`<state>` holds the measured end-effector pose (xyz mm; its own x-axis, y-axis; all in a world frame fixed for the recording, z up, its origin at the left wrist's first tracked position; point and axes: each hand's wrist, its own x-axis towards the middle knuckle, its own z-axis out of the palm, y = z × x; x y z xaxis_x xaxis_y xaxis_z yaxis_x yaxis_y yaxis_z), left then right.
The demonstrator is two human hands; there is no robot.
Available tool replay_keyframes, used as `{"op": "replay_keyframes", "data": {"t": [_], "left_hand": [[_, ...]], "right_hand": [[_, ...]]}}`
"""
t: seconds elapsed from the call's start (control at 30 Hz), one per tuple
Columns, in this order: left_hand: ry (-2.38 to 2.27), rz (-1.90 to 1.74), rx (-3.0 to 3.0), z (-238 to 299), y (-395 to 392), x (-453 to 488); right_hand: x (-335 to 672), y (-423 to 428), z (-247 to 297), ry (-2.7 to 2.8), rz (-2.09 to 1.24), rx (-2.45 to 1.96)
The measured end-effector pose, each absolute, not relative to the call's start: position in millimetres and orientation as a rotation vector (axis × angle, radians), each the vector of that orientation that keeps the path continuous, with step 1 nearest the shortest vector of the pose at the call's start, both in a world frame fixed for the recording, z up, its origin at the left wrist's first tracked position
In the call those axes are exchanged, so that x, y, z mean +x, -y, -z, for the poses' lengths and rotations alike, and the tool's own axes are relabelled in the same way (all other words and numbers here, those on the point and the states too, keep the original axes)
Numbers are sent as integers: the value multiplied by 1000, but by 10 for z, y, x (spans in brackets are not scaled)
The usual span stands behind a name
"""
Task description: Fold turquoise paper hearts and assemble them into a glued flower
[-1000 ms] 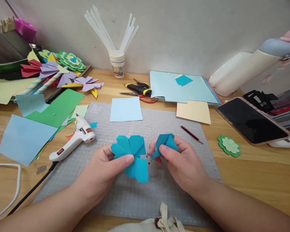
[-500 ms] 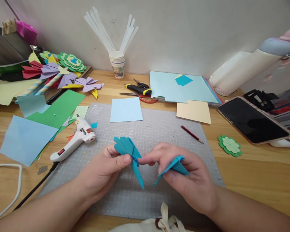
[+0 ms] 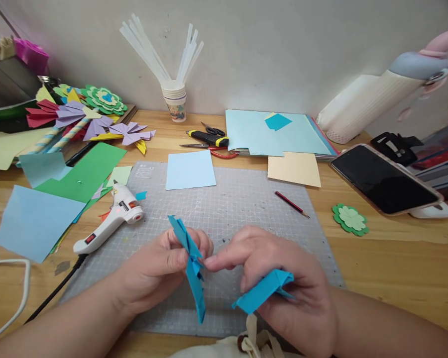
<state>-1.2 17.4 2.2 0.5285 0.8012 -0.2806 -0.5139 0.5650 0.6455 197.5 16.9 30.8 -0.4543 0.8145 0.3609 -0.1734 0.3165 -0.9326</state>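
Between the thumb and fingers of my left hand (image 3: 159, 263) is a folded blue paper piece (image 3: 195, 286), turned nearly edge-on, with pleats along it. My right hand (image 3: 283, 263) is closed around a second folded blue paper piece (image 3: 263, 292), which lies across the palm under the thumb side. The right index finger stretches out and its tip touches the middle of the left piece. Both hands are above the grey cutting mat (image 3: 246, 204). A light blue paper square (image 3: 191, 170) lies on the mat beyond them.
A white glue gun (image 3: 110, 219) with its cord lies left of my hands. Colored paper sheets (image 3: 41, 221) and paper flowers (image 3: 85, 117) are farther left. Scissors and a cutter (image 3: 208, 138) lie behind the mat. A pencil (image 3: 291, 204) and a phone (image 3: 386, 179) are to the right.
My left hand has turned its blue paper piece from a wider view to nearly edge-on. The right hand has tilted its piece, showing a broader face; its fingertip stays at the left piece.
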Motion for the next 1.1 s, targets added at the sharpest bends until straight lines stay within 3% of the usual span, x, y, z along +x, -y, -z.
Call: {"op": "replay_keyframes", "data": {"t": [0.43,0.57,0.73,0.83,0.97,1.1], "left_hand": [[-606,-886,581,30,-171,-14],[-823,-970,555,-47,-196,21],[-1084,-1097,630,-40,-188,42],[-1168,-1127,822,-41,-154,34],[-1179,-1192,1187,-82,-111,35],[-1122,-1143,1270,-93,-95,62]], "right_hand": [[1940,-173,-280,1717,-1189,-521],[1978,-314,-164,1660,-1136,-1039],[2004,-576,18,2163,-836,-1441],[2009,-541,6,2035,-725,-1307],[1965,-325,-81,1890,-929,-851],[1876,-199,-90,1809,-998,-901]]}}
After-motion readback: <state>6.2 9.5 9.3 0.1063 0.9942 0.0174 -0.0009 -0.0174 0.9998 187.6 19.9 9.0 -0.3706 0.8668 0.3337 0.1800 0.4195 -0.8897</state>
